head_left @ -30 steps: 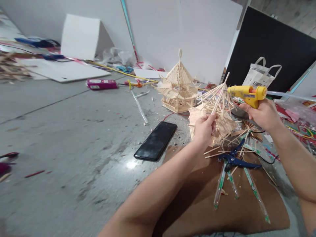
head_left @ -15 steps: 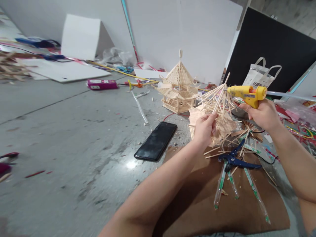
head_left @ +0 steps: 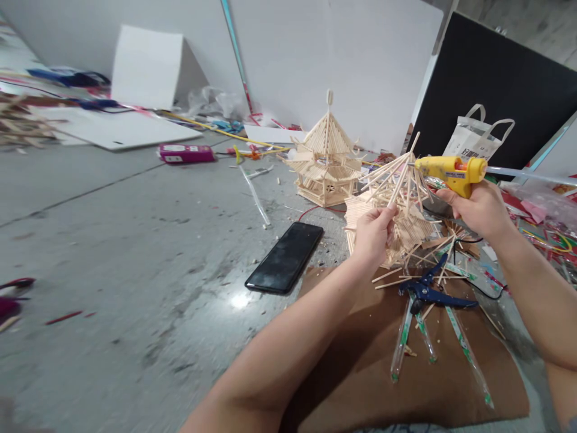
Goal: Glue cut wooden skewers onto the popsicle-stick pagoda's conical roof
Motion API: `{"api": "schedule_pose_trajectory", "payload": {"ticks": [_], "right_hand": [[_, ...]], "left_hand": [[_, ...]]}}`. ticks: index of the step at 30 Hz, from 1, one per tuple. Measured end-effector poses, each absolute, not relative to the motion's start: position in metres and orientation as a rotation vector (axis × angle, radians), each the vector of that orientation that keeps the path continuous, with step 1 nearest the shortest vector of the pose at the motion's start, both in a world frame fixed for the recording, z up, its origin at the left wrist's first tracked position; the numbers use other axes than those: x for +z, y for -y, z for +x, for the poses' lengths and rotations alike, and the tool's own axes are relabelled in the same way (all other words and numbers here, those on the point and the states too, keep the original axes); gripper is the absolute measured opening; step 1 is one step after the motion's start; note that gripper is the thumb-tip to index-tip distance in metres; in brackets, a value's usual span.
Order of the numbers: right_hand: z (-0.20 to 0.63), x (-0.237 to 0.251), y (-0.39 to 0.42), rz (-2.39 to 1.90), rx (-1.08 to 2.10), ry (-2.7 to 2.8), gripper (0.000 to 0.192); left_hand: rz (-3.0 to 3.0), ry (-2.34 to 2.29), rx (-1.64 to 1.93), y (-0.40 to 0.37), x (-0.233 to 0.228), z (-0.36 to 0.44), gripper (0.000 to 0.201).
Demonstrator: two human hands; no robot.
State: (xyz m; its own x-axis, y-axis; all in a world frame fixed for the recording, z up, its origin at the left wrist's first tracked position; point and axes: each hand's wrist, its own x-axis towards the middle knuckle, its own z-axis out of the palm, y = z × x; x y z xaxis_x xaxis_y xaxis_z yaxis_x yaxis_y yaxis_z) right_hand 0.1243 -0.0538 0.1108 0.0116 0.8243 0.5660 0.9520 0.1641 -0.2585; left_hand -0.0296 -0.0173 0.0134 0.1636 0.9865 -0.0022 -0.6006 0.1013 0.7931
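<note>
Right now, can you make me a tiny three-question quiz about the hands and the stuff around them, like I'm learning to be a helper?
1. Pick one. What does the right hand hold?
A) a paintbrush
B) a yellow glue gun
C) a spoon

2. True or false? In the picture, the black phone lies to the left of the blue tool.

3. Fill in the missing word (ball, cone or box). The left hand holds a stick frame shaped like a ____.

Key: 1. B; 2. True; 3. cone
</note>
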Motion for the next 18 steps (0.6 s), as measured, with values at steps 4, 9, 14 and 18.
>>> {"api": "schedule_pose_trajectory", "payload": {"ticks": [4,9,14,18], "right_hand": [[0.1246,0.1104,0.0545,-1.676,-0.235,1.830,0.034],[0.1261,0.1107,0.0571,-1.677,-0.145,1.790,0.037],[0.1276,0.1108,0.0580,-1.645,-0.161,1.803,0.037],[0.1291,0.1092,0.0573,-1.649,-0.154,1.804,0.038]], "left_hand": [[0.761,-0.635,1.307,0.0169,0.0131,-0.0294,0.029],[0.755,-0.615,1.299,0.0178,0.0136,-0.0303,0.028],[0.780,-0.587,1.274,0.0198,0.0141,-0.0321,0.026],[0.793,-0.548,1.246,0.0208,0.0113,-0.0331,0.018]]}}
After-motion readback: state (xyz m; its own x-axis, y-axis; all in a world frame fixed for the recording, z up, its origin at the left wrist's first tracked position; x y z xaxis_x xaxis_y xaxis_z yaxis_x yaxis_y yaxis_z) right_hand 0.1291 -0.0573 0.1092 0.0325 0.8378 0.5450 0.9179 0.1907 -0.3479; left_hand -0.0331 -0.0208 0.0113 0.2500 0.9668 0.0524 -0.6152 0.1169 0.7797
